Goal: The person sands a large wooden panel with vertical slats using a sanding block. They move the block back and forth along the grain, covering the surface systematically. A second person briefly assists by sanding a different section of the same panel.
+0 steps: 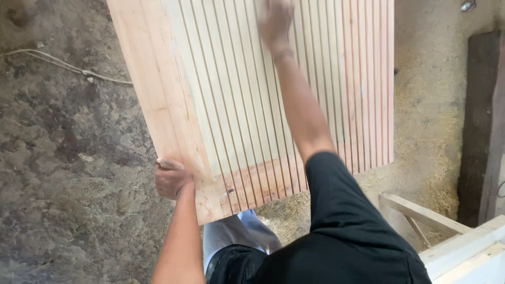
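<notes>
A large pale wooden panel with several long parallel grooves stands tilted in front of me, its near corner low by my legs. My left hand grips the panel's near left edge close to that corner. With the arm stretched out, my right hand lies blurred on the grooved face near the top of the view. Whether it grips or only presses there cannot be told.
Rough dirt floor lies to the left with a thin cord across it. Sawdust covers the ground on the right. A dark plank leans at the right edge, and a pale wooden frame sits at the lower right.
</notes>
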